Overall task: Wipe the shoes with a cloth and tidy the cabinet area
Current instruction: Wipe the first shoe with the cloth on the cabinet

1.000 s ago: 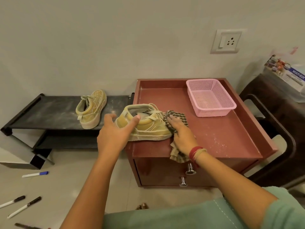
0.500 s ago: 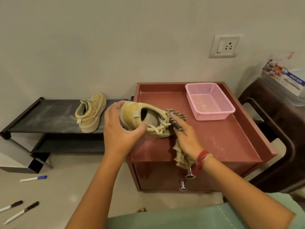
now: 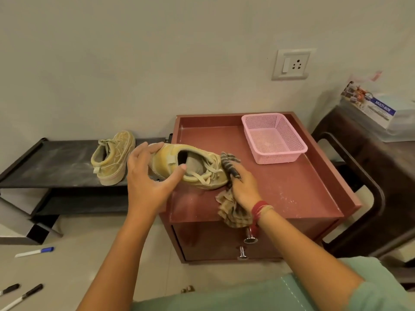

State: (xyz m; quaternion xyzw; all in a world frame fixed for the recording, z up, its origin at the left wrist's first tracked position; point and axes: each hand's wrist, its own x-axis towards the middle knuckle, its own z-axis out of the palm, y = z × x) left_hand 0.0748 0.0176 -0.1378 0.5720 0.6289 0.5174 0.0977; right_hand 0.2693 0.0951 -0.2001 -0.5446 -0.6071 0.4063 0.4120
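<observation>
A dusty yellow shoe (image 3: 197,167) is tilted on its side above the red cabinet top (image 3: 280,194), its opening facing me. My left hand (image 3: 150,176) grips its heel, thumb at the collar. My right hand (image 3: 243,187) holds a checked cloth (image 3: 231,212) against the shoe's toe; the cloth hangs down over the cabinet's front edge. The second yellow shoe (image 3: 112,157) stands upright on the dusty black rack (image 3: 49,162) to the left.
A pink mesh basket (image 3: 272,138) sits at the cabinet's back right. Two metal drawer knobs (image 3: 249,237) stick out below. Markers (image 3: 33,252) lie on the floor at left. A dark chair (image 3: 359,176) with a box on it stands to the right.
The shoe has been lifted off the cabinet top and tipped onto its side. My left hand closed round the heel; my right hand with the cloth stayed at the toe.
</observation>
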